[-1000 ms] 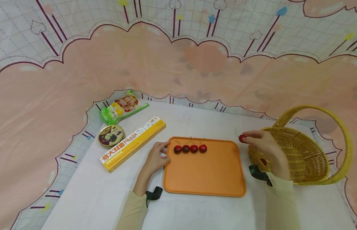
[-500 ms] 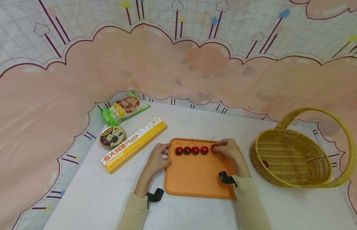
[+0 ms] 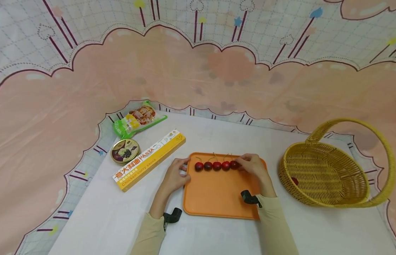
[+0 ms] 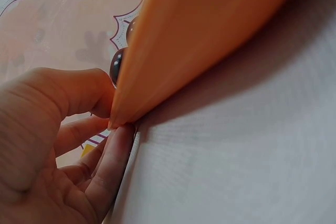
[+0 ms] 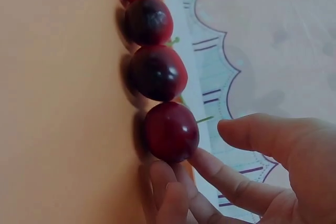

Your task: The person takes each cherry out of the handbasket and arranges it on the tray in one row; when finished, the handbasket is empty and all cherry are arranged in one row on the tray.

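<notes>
Several dark red cherries (image 3: 217, 165) with stems stand in a row along the far edge of an orange tray (image 3: 220, 198). My left hand (image 3: 175, 177) holds the tray's left rim; in the left wrist view its thumb and fingers (image 4: 119, 148) meet the rim from two sides. At the row's right end my right hand (image 3: 256, 168) is by the last cherry (image 5: 172, 132). Its fingertips touch that cherry in the right wrist view, while the thumb stands apart from it. This cherry touches its neighbour.
A yellow wicker basket (image 3: 325, 202) with a tall handle stands to the right, a red cherry (image 3: 294, 181) inside. To the left lie a pasta box (image 3: 150, 161), a round tin (image 3: 125, 151) and a green food bag (image 3: 137, 120). A patterned cloth hangs behind.
My right hand has carried a cherry left from beside the basket to the row's right end, then nudged it against its neighbour and loosened its pinch. My left hand stays at the rim.
</notes>
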A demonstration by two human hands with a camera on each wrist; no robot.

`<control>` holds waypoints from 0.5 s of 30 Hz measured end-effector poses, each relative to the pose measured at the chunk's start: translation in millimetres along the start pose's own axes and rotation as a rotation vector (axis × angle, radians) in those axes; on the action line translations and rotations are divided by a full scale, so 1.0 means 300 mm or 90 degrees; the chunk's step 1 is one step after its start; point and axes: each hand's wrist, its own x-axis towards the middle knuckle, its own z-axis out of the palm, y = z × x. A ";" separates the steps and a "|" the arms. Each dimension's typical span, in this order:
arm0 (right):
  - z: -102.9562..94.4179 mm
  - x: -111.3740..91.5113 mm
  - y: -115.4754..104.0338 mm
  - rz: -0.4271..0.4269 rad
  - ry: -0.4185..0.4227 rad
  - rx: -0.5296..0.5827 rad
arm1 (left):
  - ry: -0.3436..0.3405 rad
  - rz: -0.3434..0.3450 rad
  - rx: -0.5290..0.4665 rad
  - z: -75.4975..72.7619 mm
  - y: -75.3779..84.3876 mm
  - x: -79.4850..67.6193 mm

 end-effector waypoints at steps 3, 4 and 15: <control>-0.004 -0.002 0.002 -0.009 -0.006 0.008 | -0.001 0.000 0.002 0.001 0.002 0.001; -0.005 -0.002 0.005 -0.013 -0.008 0.014 | 0.000 0.001 0.003 0.001 0.003 0.002; -0.076 -0.020 0.006 -0.025 0.005 0.027 | -0.002 -0.003 0.011 -0.001 -0.001 0.002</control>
